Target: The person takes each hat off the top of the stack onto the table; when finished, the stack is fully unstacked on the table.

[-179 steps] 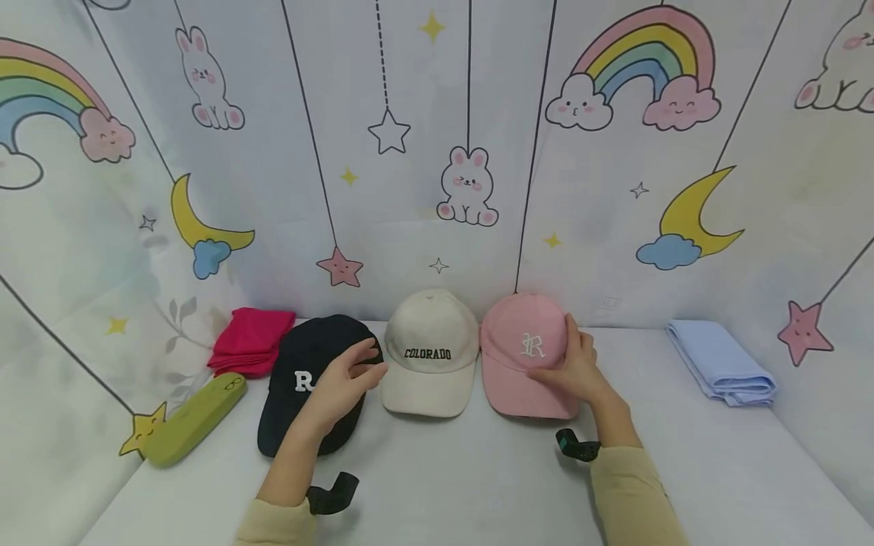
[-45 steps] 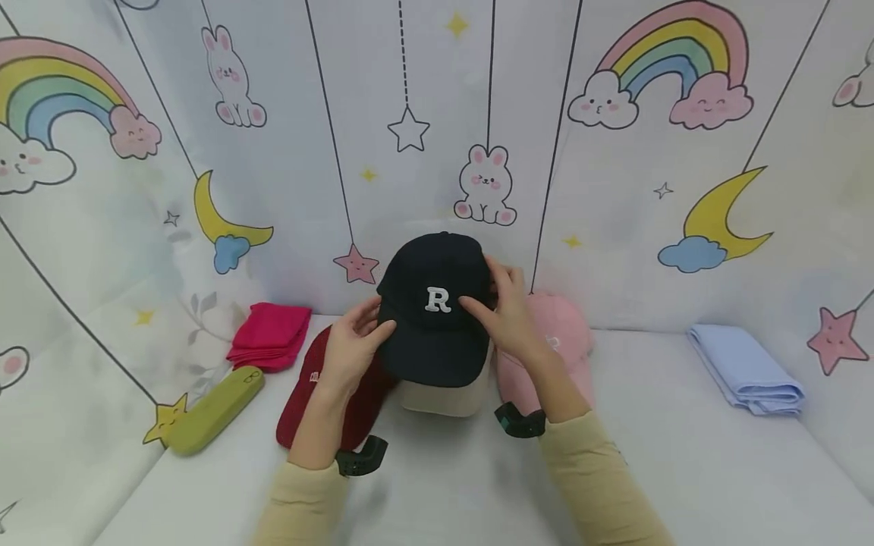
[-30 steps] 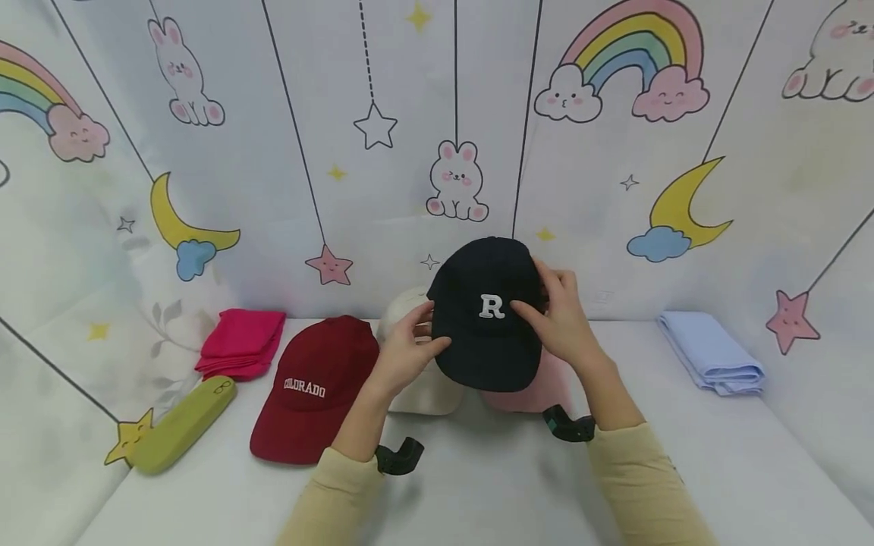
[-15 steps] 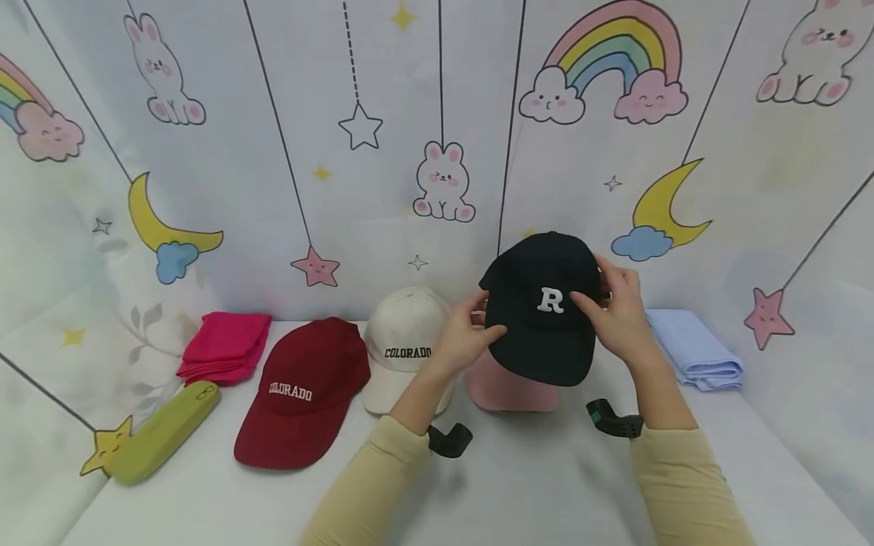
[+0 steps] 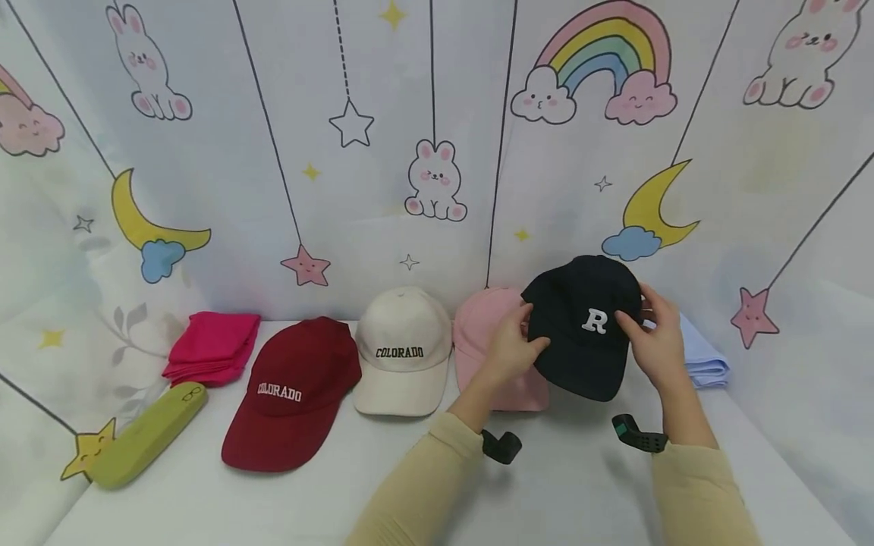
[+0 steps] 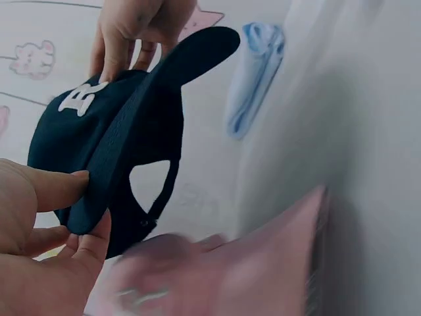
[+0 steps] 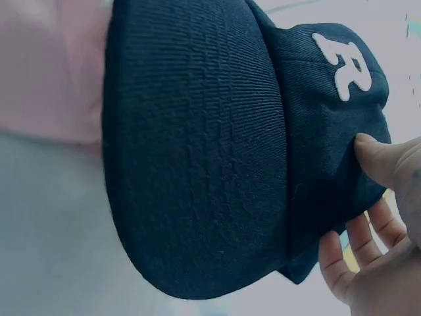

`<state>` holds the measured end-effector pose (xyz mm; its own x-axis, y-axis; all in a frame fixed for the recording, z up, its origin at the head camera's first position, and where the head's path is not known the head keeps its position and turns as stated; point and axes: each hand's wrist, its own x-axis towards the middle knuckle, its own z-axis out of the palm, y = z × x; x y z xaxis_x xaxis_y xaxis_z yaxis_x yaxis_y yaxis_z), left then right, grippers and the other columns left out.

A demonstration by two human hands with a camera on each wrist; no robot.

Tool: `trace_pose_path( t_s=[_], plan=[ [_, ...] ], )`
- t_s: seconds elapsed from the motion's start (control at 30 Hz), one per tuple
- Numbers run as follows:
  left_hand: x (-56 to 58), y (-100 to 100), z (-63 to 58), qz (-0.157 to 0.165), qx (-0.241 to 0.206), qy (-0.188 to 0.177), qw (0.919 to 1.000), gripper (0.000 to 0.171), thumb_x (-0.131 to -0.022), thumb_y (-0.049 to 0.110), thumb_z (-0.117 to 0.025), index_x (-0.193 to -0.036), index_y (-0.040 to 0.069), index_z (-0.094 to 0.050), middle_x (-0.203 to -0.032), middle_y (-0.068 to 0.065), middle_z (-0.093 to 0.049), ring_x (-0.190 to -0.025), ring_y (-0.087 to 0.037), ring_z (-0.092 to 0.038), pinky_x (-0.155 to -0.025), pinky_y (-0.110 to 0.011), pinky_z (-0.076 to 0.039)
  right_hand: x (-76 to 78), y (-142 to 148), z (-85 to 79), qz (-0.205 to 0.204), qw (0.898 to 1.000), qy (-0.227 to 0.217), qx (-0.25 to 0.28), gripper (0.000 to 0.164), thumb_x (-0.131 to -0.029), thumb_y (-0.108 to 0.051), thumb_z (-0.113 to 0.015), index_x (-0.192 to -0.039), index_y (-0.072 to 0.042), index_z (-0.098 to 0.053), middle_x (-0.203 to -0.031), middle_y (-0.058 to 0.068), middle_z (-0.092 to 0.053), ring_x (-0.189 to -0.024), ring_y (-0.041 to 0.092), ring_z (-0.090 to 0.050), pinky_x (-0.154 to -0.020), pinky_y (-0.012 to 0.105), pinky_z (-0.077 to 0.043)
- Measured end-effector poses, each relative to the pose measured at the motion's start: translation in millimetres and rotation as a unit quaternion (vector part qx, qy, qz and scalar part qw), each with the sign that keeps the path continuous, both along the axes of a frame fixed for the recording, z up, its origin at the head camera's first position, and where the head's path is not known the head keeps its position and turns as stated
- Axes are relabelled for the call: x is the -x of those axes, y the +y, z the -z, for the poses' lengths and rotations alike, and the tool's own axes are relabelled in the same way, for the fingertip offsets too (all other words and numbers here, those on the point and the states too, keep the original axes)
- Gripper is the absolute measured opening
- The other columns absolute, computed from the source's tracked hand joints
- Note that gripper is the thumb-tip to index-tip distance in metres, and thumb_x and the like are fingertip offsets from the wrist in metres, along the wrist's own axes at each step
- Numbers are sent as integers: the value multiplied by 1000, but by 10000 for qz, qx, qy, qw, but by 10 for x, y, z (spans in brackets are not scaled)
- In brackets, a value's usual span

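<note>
Both hands hold a black baseball cap (image 5: 580,334) with a white R, raised above the table at the right of the row. The left hand (image 5: 508,345) pinches the cap's left edge where brim meets crown; in the left wrist view its thumb lies over the brim and its fingers under it. At the cap's right side, the right hand (image 5: 658,337) grips the crown, thumb on the front and fingers behind, as the right wrist view also shows. A pink cap (image 5: 478,334) sits just behind the left hand, partly covered by it.
A cream COLORADO cap (image 5: 403,379) and a dark red COLORADO cap (image 5: 293,402) stand left of the pink one. Further left lie folded magenta cloth (image 5: 213,345) and a green glasses case (image 5: 146,440). Folded light blue cloth (image 5: 703,356) is partly hidden behind the right hand.
The black cap was lifted from the left end of the row, uncovering the red cap. Both hands have carried it rightward past the cream and pink caps, lowering it slightly most recently.
</note>
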<state>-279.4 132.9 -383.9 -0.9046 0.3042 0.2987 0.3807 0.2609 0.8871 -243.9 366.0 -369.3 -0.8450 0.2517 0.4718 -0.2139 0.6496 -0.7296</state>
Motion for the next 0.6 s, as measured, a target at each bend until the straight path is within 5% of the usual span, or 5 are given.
trace_pose_path(
  t_s=[0.23,0.43,0.6],
  plan=[
    [-64,360,322,-269,-407,-330,9983,61,-87,-2,-76,-143,-2,-51,-122,-12,-64,-108,-14,-62,-93,-24,-51,20,210,283,348,9992,-52,213,55,-102,-14,-59,-152,-2,-40,-128,22,-40,-104,12,-43,-85,24,-38],
    [-96,593,527,-769,-57,-239,9967,58,-86,2,-78,-139,-3,-55,-132,-15,-61,-121,-20,-57,-103,-30,-46,60,351,388,417,9991,-50,79,52,-101,-7,-59,-149,3,-43,-126,27,-42,-105,30,-46,-83,27,-36],
    [-146,708,608,-970,558,-552,9922,57,-88,9,-77,-139,-2,-55,-135,-17,-58,-129,-25,-53,-109,-34,-40,109,480,439,250,9994,-75,-236,50,-101,-7,-59,-147,6,-44,-123,31,-42,-109,46,-51,-83,27,-39]
  ],
)
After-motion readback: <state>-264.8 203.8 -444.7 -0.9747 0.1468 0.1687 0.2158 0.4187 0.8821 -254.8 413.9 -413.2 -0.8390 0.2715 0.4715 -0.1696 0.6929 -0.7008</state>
